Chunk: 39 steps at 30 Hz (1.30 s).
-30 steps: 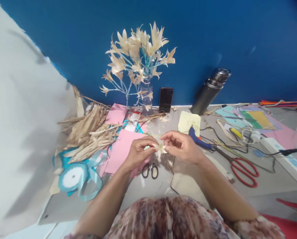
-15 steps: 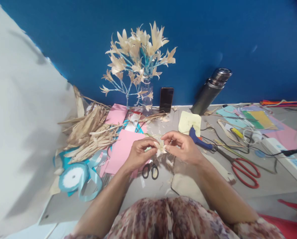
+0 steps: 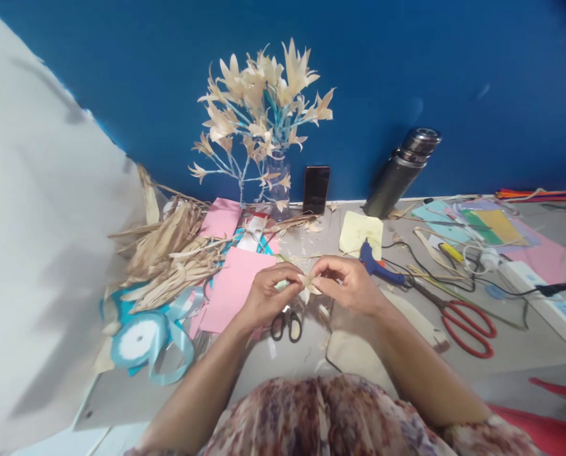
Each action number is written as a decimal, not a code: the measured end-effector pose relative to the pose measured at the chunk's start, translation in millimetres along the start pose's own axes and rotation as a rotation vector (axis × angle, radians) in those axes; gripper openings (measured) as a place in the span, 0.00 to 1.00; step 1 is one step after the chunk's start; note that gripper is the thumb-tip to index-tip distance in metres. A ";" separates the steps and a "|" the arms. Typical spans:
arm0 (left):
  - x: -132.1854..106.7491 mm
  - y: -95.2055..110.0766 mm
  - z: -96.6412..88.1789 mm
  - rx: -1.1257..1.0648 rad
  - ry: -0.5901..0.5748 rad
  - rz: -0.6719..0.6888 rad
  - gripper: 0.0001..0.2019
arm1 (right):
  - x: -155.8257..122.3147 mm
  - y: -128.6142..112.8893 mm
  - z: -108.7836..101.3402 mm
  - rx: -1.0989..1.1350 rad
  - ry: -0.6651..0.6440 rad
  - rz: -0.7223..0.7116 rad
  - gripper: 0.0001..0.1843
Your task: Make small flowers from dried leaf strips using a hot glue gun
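Note:
Between my two hands is a small cream husk flower with pointed petals. My left hand pinches a petal on its left side between thumb and fingers. From the right, my right hand pinches the flower near its centre, and its fingertips cover part of it. Small black-handled scissors lie on the table just below my left hand. A blue glue gun rests to the right of my right hand, its nozzle over a yellow paper.
Dried corn husks, pink sheets and a blue ribbon roll lie at left. Behind stand a vase of husk flowers, a phone and a leaning flask. Red-handled scissors and a power strip are right.
My right fingers have closed in further over the flower, so less of it shows and its petals sit at a different angle. Both hands stay in nearly the same place.

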<state>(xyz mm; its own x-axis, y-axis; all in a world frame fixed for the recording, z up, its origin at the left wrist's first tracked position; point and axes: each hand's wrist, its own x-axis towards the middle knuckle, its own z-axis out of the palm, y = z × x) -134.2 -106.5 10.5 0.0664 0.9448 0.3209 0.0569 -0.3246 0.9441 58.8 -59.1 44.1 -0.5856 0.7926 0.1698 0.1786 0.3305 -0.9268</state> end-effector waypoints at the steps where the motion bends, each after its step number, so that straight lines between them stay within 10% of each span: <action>1: -0.2 -0.3 0.6 -0.091 0.003 -0.074 0.04 | 0.0 -0.3 0.1 0.009 0.002 0.003 0.05; 6: -0.7 -8.1 8.3 -0.579 -0.004 -0.346 0.13 | 0.0 -2.7 1.3 0.037 0.030 0.000 0.06; 18: -3.9 -17.2 22.6 -0.883 0.055 -0.484 0.17 | -5.0 6.6 11.0 0.209 0.147 0.070 0.06; 39: -4.5 -17.8 22.2 -0.880 0.001 -0.572 0.11 | -6.4 8.7 11.1 0.222 0.078 0.021 0.09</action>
<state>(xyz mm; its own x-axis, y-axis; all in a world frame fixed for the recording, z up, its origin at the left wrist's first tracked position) -113.4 -105.9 -9.4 0.2578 0.9472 -0.1908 -0.6649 0.3172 0.6762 55.3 -67.0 31.2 -0.5188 0.8384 0.1671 0.0070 0.1996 -0.9798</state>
